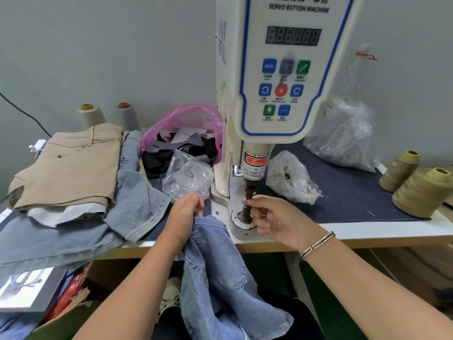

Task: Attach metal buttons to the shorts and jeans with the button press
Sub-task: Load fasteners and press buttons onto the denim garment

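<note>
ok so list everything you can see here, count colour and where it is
button press: 1, white with blue trim, centre of the table
jeans: 1, light blue, hanging off the table edge in front of the press
shorts: 1, tan, top of the garment pile at left
denim garments: several, blue-grey, under the shorts
pink bag: 1, holding dark fabric scraps, behind the pile
clear bags: 3, beside and behind the press
thread cones: 4, two olive at right, two pale at back left
left hand: holds the jeans
right hand: fingertips at the press die
</note>
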`<action>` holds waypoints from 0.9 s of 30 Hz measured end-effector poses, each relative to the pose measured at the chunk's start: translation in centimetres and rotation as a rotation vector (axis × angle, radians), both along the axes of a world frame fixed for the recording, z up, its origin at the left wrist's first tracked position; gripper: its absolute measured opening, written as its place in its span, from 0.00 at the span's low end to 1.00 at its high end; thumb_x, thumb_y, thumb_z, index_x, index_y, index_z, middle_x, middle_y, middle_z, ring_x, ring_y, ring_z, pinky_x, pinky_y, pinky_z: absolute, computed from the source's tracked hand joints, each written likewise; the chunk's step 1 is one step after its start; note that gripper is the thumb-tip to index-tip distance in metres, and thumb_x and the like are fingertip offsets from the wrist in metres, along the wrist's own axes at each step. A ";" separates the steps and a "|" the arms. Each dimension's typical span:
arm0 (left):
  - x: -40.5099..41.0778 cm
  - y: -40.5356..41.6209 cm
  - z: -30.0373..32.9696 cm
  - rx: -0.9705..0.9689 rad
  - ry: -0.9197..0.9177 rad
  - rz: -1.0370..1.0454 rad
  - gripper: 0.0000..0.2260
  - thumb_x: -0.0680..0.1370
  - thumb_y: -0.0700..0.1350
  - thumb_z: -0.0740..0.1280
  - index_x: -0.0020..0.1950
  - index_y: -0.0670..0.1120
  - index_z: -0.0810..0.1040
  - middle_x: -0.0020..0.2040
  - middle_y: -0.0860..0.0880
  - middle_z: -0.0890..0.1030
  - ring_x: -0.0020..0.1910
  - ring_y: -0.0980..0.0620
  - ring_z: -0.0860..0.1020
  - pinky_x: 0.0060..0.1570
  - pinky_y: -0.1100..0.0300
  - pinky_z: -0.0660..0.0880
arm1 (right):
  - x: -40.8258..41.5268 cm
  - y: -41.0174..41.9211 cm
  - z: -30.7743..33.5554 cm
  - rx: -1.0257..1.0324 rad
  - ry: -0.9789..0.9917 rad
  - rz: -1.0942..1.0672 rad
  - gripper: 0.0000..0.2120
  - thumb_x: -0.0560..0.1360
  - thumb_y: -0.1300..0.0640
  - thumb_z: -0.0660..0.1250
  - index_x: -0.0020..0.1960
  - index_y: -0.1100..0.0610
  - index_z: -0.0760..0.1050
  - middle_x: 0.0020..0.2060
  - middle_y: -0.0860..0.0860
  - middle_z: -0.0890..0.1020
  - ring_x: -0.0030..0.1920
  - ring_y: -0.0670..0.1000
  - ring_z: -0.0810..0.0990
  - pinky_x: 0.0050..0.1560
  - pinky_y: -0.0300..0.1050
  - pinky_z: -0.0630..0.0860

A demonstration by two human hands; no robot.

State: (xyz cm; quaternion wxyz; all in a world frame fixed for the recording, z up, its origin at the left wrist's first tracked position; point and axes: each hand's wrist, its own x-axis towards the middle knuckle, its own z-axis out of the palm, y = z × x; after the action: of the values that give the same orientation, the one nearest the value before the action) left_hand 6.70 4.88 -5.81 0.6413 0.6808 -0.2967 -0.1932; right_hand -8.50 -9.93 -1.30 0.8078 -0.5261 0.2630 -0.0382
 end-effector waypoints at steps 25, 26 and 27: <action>-0.2 -0.1 0.1 -0.039 0.002 0.017 0.14 0.75 0.49 0.56 0.35 0.42 0.73 0.29 0.52 0.75 0.30 0.58 0.72 0.32 0.63 0.70 | 9.5 7.7 2.9 -1.000 -0.078 -0.025 0.12 0.78 0.61 0.59 0.56 0.57 0.80 0.46 0.49 0.82 0.44 0.43 0.78 0.42 0.30 0.71; -0.3 -0.1 0.2 -0.046 0.014 0.034 0.13 0.76 0.49 0.57 0.34 0.45 0.72 0.27 0.54 0.74 0.28 0.60 0.70 0.31 0.64 0.68 | 11.4 7.3 3.1 -1.153 -0.028 -0.015 0.13 0.79 0.62 0.58 0.57 0.60 0.79 0.52 0.53 0.81 0.51 0.47 0.78 0.47 0.32 0.72; -0.3 -0.1 0.2 -0.049 0.026 0.043 0.14 0.78 0.47 0.58 0.32 0.47 0.70 0.26 0.56 0.72 0.27 0.60 0.67 0.31 0.64 0.66 | 13.1 6.7 3.0 -1.298 0.064 0.018 0.14 0.78 0.64 0.57 0.58 0.62 0.78 0.55 0.56 0.80 0.55 0.51 0.78 0.52 0.38 0.74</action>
State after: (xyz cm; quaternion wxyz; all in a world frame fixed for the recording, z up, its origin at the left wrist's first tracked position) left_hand 6.40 4.77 -5.60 0.6657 0.6685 -0.2781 -0.1808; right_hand 4.63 -3.20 1.75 0.3177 -0.9105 0.2057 -0.1669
